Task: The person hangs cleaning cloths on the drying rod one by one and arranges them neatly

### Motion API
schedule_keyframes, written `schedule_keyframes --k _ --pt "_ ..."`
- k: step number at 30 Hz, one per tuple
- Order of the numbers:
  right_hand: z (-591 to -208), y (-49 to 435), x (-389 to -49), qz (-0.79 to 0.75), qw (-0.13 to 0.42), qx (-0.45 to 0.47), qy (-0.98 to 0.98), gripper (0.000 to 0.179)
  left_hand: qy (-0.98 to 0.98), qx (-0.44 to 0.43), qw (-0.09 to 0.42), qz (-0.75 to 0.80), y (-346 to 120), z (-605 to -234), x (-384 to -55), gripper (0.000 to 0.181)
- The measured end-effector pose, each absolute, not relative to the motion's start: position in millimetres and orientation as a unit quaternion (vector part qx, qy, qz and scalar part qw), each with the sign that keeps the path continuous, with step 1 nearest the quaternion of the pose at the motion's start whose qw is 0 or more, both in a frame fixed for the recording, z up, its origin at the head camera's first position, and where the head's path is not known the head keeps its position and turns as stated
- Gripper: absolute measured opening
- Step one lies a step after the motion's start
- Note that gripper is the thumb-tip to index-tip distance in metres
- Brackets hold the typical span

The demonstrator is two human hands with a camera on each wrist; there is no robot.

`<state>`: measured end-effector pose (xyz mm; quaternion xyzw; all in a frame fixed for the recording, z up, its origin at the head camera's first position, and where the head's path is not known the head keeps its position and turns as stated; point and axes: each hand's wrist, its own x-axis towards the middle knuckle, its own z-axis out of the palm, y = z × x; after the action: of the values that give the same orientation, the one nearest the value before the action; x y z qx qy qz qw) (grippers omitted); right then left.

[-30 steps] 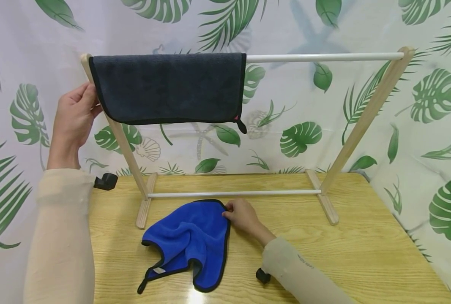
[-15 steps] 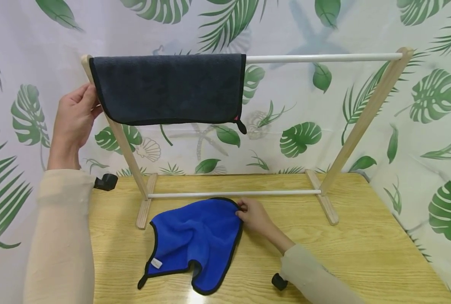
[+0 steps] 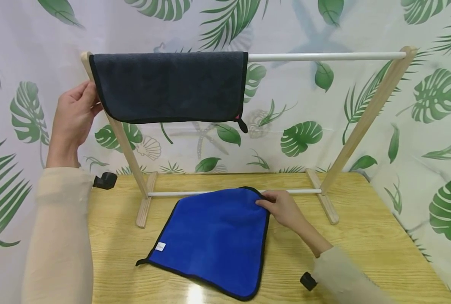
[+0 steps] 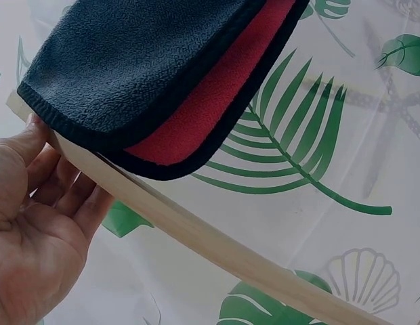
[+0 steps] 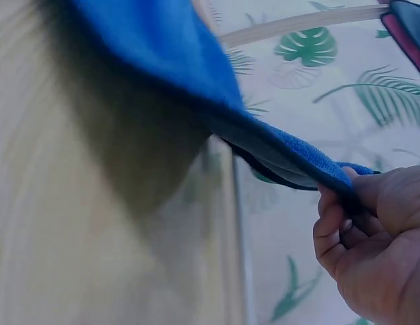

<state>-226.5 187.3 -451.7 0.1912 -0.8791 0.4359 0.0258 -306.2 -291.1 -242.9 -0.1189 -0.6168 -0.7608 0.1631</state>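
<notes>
A dark grey towel [image 3: 168, 88] with black edging hangs folded over the top bar at the rack's left end. The left wrist view shows its red underside [image 4: 196, 125]. My left hand [image 3: 73, 120] grips the rack's left wooden post [image 3: 122, 139] beside that towel, thumb in front and fingers behind. A blue towel [image 3: 215, 236] with black edging, a small white label and a hanging loop slants over the table. My right hand [image 3: 286, 209] pinches its upper right corner between thumb and fingers. In the right wrist view, that towel's raised edge [image 5: 264, 135] shows a grey underside.
The white top bar [image 3: 324, 56] runs right to the other wooden post [image 3: 370, 114]. A lower white rod [image 3: 301, 191] joins the feet, partly hidden by the blue towel. Behind the wooden table [image 3: 362, 253] hangs a leaf-patterned cloth [image 3: 301, 101].
My right hand has moved right and slightly up, drawing the blue towel's corner along. The towel, bunched before, is now spread almost flat. My left hand has stayed on the post.
</notes>
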Motion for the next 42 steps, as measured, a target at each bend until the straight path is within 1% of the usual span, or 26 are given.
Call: schedule_keyframes --k 5,9,16,22,31,38,42 --pt "-425.0 199.9 -222.7 0.424 0.050 0.207 -0.880 0.012 -0.613 -0.121 0.163 -0.763 -290.8 -242.3 -306.1 0.033" --pt "-400.9 207.9 -219.7 0.425 0.049 0.203 -0.881 0.010 -0.612 -0.126 0.164 -0.763 -290.4 -242.5 -306.0 0.033" --pt "-358.2 221.4 -219.9 0.423 0.094 0.245 -0.867 0.005 -0.614 -0.123 0.165 -0.762 -290.5 -242.7 -304.9 0.034" --pt "-324.0 236.4 -222.2 0.388 0.116 0.264 -0.875 0.005 -0.615 -0.122 0.166 -0.761 -290.3 -242.5 -305.0 0.035" --pt "-276.6 255.8 -223.7 0.338 0.126 0.267 -0.894 0.017 -0.620 -0.122 0.167 -0.757 -291.0 -243.2 -304.4 0.034" --pt "-241.3 268.3 -229.0 0.300 0.149 0.271 -0.902 0.016 -0.618 -0.124 0.166 -0.758 -291.2 -243.0 -304.6 0.035" --pt "-218.2 272.7 -229.5 0.279 0.156 0.258 -0.912 0.021 -0.617 -0.128 0.167 -0.759 -291.1 -242.9 -305.2 0.033"
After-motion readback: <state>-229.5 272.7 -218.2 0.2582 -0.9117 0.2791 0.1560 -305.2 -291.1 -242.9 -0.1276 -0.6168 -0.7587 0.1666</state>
